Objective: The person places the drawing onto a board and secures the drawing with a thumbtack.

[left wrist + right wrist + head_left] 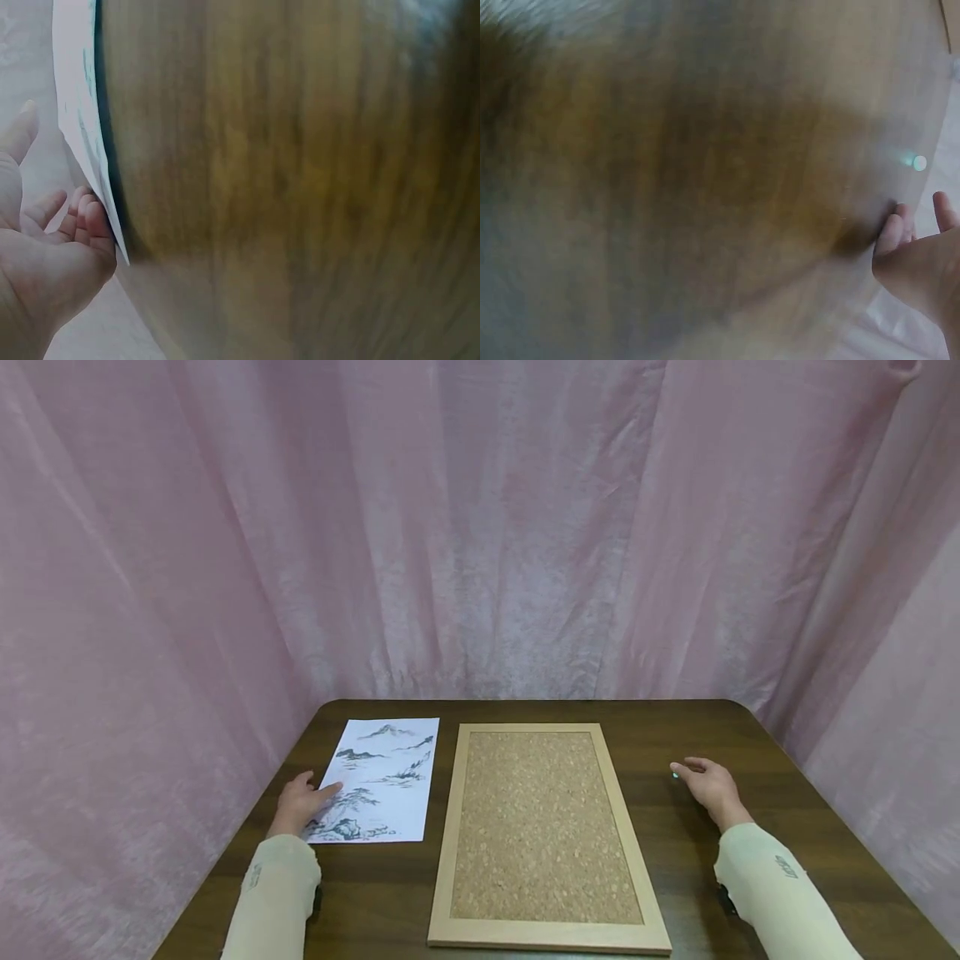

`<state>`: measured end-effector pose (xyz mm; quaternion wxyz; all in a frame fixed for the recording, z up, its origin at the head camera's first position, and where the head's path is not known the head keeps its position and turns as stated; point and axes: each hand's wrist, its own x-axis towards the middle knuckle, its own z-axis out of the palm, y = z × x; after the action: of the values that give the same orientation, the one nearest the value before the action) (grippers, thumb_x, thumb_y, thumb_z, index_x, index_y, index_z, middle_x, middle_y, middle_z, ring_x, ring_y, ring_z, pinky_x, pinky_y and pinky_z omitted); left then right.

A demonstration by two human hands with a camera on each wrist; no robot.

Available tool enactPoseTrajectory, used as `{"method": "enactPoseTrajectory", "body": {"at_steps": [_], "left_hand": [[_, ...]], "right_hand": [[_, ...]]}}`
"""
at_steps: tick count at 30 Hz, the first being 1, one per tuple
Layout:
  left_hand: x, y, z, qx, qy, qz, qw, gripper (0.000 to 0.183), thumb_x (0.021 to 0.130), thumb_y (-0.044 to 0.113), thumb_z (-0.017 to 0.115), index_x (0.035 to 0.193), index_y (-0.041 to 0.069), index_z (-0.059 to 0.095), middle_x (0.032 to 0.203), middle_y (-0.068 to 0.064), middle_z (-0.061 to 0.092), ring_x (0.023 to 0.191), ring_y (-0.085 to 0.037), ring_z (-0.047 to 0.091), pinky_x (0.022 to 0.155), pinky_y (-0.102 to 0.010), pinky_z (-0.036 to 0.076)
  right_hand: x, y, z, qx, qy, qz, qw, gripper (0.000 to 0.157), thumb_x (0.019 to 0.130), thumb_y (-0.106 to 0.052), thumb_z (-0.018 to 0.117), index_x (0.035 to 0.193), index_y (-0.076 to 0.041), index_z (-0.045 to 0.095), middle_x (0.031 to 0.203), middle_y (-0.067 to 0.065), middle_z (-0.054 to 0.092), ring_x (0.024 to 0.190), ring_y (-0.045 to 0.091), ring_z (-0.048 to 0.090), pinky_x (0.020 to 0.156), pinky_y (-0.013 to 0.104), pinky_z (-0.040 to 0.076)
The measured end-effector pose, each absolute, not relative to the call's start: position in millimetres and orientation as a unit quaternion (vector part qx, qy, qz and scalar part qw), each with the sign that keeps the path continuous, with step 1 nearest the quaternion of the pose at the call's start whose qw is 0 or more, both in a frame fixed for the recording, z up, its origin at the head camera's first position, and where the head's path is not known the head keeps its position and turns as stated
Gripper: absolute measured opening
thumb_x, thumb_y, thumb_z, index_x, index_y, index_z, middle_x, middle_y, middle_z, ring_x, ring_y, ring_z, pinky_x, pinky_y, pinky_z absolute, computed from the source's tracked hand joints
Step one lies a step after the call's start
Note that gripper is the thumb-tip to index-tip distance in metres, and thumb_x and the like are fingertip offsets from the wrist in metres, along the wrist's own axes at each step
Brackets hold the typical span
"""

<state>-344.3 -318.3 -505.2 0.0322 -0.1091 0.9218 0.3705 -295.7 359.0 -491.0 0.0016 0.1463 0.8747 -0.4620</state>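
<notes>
Sheet of paper [380,781] with an ink mountain landscape lies flat on the left part of the table [675,727], long side running away from the person, just beside the left rail of the cork board [542,827] but apart from it; left hand [302,802] sits at the sheet's near-left edge, thumb tip lying over the printed margin in the head view; in the left wrist view the fingers [88,221] are loosely curled against the paper's edge [82,127], thumb spread apart, and whether they actually pinch the sheet I cannot tell, that view being blurred; a small green pin [675,774] lies on the bare wood right of the cork board, well apart from the paper; right hand [708,785] is low over the table just beside it, fingers gently bent and reaching toward the pin, holding nothing; right wrist view shows the pin [918,162] as a pale green dot just beyond the fingertips [891,229], not touching; cork board in a light wooden frame lies flat at the table's middle, between the two hands; both forearms wear pale cream sleeves [772,881]; pink curtain [480,527] hangs behind and to both sides of the dark wooden table.
</notes>
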Motion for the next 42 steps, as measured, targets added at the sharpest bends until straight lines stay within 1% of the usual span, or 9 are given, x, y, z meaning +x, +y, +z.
{"method": "enactPoseTrajectory", "body": {"at_steps": [3, 8, 10, 15, 18, 22, 29, 34, 42], "left_hand": [[-341.9, -319.9, -505.2, -0.11, 0.922, 0.37, 0.027, 0.084, 0.097, 0.039, 0.059, 0.148, -0.016, 0.022, 0.142, -0.043, 0.028, 0.133, -0.058, 0.026, 0.109, -0.063, 0.025], [-338.3, -318.4, -501.6, -0.127, 0.919, 0.371, 0.027, 0.078, 0.098, 0.036, 0.058, 0.148, -0.014, 0.025, 0.144, -0.043, 0.019, 0.135, -0.059, 0.016, 0.109, -0.066, 0.02], [-337.4, -317.0, -500.6, -0.133, 0.92, 0.369, 0.028, 0.076, 0.099, 0.034, 0.057, 0.148, -0.014, 0.025, 0.145, -0.043, 0.016, 0.136, -0.058, 0.014, 0.11, -0.066, 0.019], [-335.6, -313.4, -498.6, -0.134, 0.925, 0.356, 0.025, 0.07, 0.1, 0.027, 0.055, 0.147, -0.016, 0.026, 0.146, -0.044, 0.014, 0.136, -0.059, 0.012, 0.11, -0.067, 0.017], [-334.9, -311.8, -498.3, -0.129, 0.929, 0.345, 0.023, 0.066, 0.1, 0.023, 0.056, 0.145, -0.017, 0.028, 0.145, -0.044, 0.015, 0.135, -0.06, 0.013, 0.11, -0.066, 0.018], [-334.3, -309.7, -498.9, -0.123, 0.935, 0.332, 0.016, 0.063, 0.098, 0.02, 0.058, 0.142, -0.018, 0.034, 0.142, -0.045, 0.02, 0.132, -0.06, 0.018, 0.109, -0.066, 0.02], [-336.2, -307.3, -503.8, -0.11, 0.936, 0.335, 0.0, 0.057, 0.097, 0.018, 0.06, 0.139, -0.016, 0.041, 0.138, -0.044, 0.027, 0.128, -0.06, 0.023, 0.107, -0.066, 0.024], [-338.7, -307.7, -507.8, -0.113, 0.935, 0.337, -0.003, 0.054, 0.096, 0.017, 0.06, 0.137, -0.015, 0.044, 0.137, -0.043, 0.028, 0.127, -0.058, 0.024, 0.106, -0.066, 0.025], [-343.4, -305.9, -510.3, -0.144, 0.925, 0.351, -0.003, 0.053, 0.096, 0.016, 0.061, 0.137, -0.013, 0.045, 0.136, -0.038, 0.03, 0.127, -0.053, 0.027, 0.107, -0.064, 0.026]], "right_hand": [[-297.2, 359.6, -499.1, 0.146, 0.87, -0.471, -0.001, 0.065, 0.103, -0.037, 0.053, 0.147, 0.009, 0.037, 0.15, 0.036, 0.03, 0.136, 0.052, 0.03, 0.108, 0.059, 0.029], [-299.1, 357.7, -506.7, 0.141, 0.881, -0.45, -0.02, 0.058, 0.101, -0.033, 0.056, 0.141, 0.008, 0.045, 0.146, 0.035, 0.036, 0.133, 0.052, 0.033, 0.106, 0.06, 0.031], [-299.1, 357.0, -507.3, 0.142, 0.886, -0.441, -0.027, 0.056, 0.101, -0.032, 0.057, 0.139, 0.008, 0.048, 0.144, 0.035, 0.039, 0.131, 0.052, 0.035, 0.105, 0.06, 0.031], [-300.1, 356.2, -507.4, 0.157, 0.884, -0.438, -0.038, 0.051, 0.1, -0.029, 0.058, 0.136, 0.008, 0.052, 0.143, 0.035, 0.04, 0.13, 0.052, 0.036, 0.105, 0.059, 0.031], [-301.4, 356.1, -508.0, 0.162, 0.89, -0.424, -0.04, 0.049, 0.1, -0.028, 0.059, 0.134, 0.007, 0.054, 0.141, 0.035, 0.042, 0.127, 0.052, 0.037, 0.104, 0.06, 0.031], [-303.4, 356.0, -509.1, 0.162, 0.898, -0.407, -0.045, 0.046, 0.099, -0.026, 0.059, 0.131, 0.007, 0.056, 0.139, 0.035, 0.043, 0.127, 0.053, 0.037, 0.104, 0.06, 0.03], [-304.8, 353.4, -508.5, 0.162, 0.909, -0.378, -0.065, 0.04, 0.097, -0.021, 0.06, 0.122, 0.011, 0.06, 0.13, 0.039, 0.043, 0.129, 0.054, 0.028, 0.106, 0.06, 0.024], [-305.6, 351.3, -508.6, 0.17, 0.913, -0.363, -0.078, 0.037, 0.096, -0.02, 0.061, 0.116, 0.01, 0.063, 0.124, 0.038, 0.048, 0.124, 0.054, 0.032, 0.103, 0.06, 0.026], [-308.6, 351.2, -513.2, 0.178, 0.914, -0.355, -0.083, 0.033, 0.096, -0.019, 0.06, 0.113, 0.009, 0.064, 0.122, 0.038, 0.047, 0.122, 0.054, 0.033, 0.102, 0.059, 0.027]]}}
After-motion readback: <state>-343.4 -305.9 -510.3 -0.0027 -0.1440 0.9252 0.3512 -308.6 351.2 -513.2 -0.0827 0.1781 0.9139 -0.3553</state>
